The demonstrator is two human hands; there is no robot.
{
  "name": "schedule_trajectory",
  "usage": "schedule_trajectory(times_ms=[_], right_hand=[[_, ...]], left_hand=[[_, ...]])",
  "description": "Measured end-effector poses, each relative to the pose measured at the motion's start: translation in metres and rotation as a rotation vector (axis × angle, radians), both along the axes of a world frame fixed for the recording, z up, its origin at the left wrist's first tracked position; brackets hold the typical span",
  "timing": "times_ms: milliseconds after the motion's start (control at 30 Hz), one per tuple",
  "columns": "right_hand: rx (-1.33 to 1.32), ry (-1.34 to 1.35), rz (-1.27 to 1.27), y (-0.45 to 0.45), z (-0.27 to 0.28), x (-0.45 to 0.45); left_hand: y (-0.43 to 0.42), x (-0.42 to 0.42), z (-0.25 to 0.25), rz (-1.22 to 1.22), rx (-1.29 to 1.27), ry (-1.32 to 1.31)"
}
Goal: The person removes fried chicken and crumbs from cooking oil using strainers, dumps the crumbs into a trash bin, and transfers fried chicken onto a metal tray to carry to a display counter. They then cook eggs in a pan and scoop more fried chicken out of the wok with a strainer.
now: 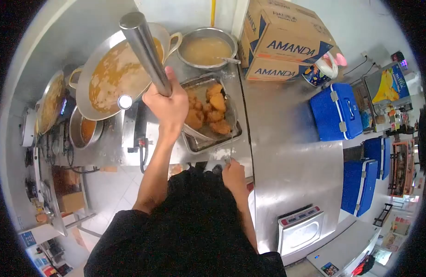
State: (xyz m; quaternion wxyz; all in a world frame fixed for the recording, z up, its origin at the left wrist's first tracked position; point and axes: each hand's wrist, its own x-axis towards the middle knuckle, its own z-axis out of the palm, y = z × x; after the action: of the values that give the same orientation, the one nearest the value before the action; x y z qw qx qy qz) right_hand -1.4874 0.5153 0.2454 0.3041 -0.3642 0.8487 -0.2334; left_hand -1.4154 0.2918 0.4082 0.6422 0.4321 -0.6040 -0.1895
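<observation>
As I view the bench [277, 152] from above, the entries are these. Left hand [169, 107]: grip closed around a thick steel cylinder [143, 48], which stands tilted in view, its upper end over the edge of the large pan; whether it touches the pan, I cannot tell. Right hand [234, 174]: grip closed on a thin handle [232, 147] that runs up to the wire strainer [231, 104], low and close before my black shirt [190, 221]. Fried pieces [215, 108]: golden brown, heaped at the strainer, above a rectangular metal tray [194, 147]. Large pan [86, 94]: two-handled, left of the tray, holding yellow liquid with pale foam. Steel bowl [187, 57]: beyond the tray, filled with cloudy liquid, a utensil [229, 60] resting over its rim. Smaller pot [76, 134]: orange contents, near side of the large pan. Cardboard boxes [286, 51]: stacked, marked AMANDA, right of the bowl. Blue cooler [330, 113]: at the bench's right edge. Scale [300, 231]: near right, on the bench.
</observation>
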Motion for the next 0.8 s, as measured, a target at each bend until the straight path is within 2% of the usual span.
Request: schedule_trajectory(times_ms=[133,200,333,400,433,500,567,600,767,800], right_hand=[[0.041,0.006,-0.006,-0.014,0.004,-0.011],[0.075,-0.007,0.025,-0.008,0.003,-0.012],[0.009,0.087,0.056,0.006,-0.001,-0.017],[-0.037,0.085,0.076,0.001,-0.005,-0.025],[0.027,0.026,0.054,-0.006,-0.005,-0.028],[0.110,-0.043,0.062,0.009,-0.012,-0.026],[-0.064,0.145,0.007,0.015,-0.025,-0.027],[0.046,0.144,0.046,0.017,-0.012,-0.029],[0.029,0.107,0.067,0.020,-0.011,-0.043],[0.021,0.105,0.050,0.024,-0.016,-0.043]], left_hand=[[-0.011,-0.014,0.004,0.041,0.034,-0.055],[-0.007,-0.020,0.001,-0.051,0.054,-0.236],[-0.010,-0.032,0.023,0.013,-0.021,-0.118],[-0.008,-0.042,0.037,0.040,0.099,-0.053],[-0.014,-0.047,0.030,0.051,0.103,-0.062],[-0.024,-0.052,0.009,-0.050,0.012,-0.290],[-0.022,-0.055,0.030,-0.034,-0.005,-0.245],[-0.021,-0.056,0.034,-0.003,0.015,-0.264],[-0.019,-0.063,0.035,0.067,0.085,-0.237],[-0.020,-0.066,0.030,0.060,-0.024,-0.309]])
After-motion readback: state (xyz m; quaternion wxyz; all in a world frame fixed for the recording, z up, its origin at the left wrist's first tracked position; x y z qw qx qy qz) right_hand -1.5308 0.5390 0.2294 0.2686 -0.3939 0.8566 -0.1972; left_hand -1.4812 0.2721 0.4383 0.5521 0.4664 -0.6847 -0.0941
